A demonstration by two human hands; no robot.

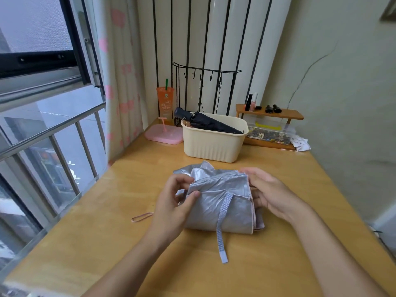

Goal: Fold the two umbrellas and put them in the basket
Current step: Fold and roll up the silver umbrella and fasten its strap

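A silver umbrella [222, 202] lies collapsed on the wooden table [278, 243], its canopy in loose folds and its checked strap [222, 228] hanging toward me. My left hand [177, 202] pinches the canopy fabric on the left side. On the right, my right hand [267, 189] holds the folds along that edge. A pink wrist loop [141, 216] sticks out to the left of my left hand. Further back a cream basket [212, 144] stands on the table with a folded dark umbrella [205, 122] lying slanted in it, handle end up at the left.
Behind the basket stand an orange cup [165, 103] with a green straw, a pink tray [164, 136] and a black wire hook rack [205, 71]. A wooden shelf [270, 113] with small bottles and a clear box sits at the back right. A window with railings runs along the left.
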